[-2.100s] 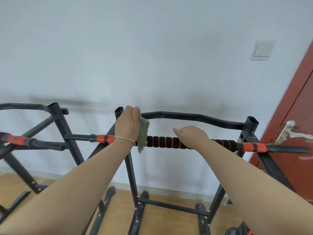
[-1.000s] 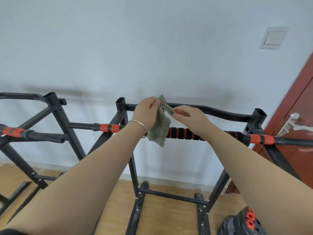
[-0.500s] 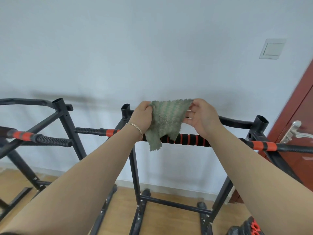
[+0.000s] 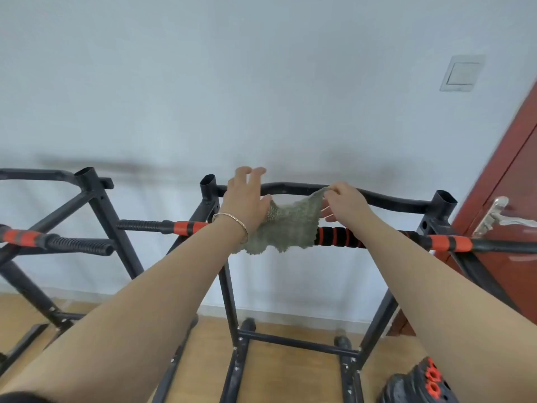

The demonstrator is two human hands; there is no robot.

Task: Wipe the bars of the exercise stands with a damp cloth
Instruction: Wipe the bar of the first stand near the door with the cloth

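Arms outstretched: left hand (image 4: 247, 199) splayed wide, palm against green cloth (image 4: 287, 228); right hand (image 4: 345, 205) pinches cloth corner (over padded bar (image 4: 340, 237)).

wall (image 4: 203, 82): pale | floor (image 4: 290, 373): wood | door (image 4: 508, 199): red-brown, right | switch (image 4: 462, 74): white

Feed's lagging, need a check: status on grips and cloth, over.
Left grip open, fingers spread, touching cloth. Right grip pinching cloth's top corner. Cloth spread in front of striped bar. No obstruction seen.
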